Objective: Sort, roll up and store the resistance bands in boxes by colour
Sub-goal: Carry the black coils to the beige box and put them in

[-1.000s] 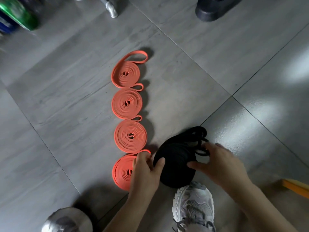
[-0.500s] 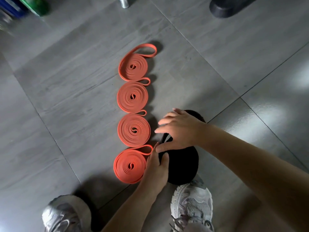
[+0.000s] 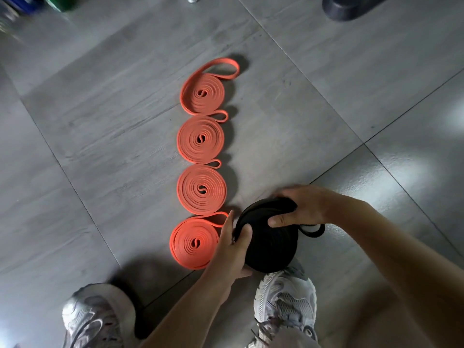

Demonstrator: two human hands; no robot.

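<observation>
Lower centre of the frame: black band roll (image 3: 271,247), clasped from both sides and tipped a little off flat; whether lifted clear of the grey tiled floor (image 3: 113,146) or resting on an edge, cannot tell. On its left rim, the left hand (image 3: 232,249), thumb laid over the top face and fingers curled round the edge, a firm hold, probably to keep the wound turns from springing loose. On the upper right rim, the right hand (image 3: 301,207), fingers wrapped over the far edge and thumb pressed on the face, gripping the outer turns. Just right of it, a loose black tail (image 3: 312,229) not yet wound in, so likely the last turns of rolling in hand. Up the middle of the frame, four orange rolls (image 3: 201,189) lying flat in a touching column, apparently finished and lined up to keep the colour together before boxing. Nearest orange roll (image 3: 194,241) right beside the left hand. No box in sight. Along the bottom edge, two pale trainers (image 3: 286,300), one just under the black roll
</observation>
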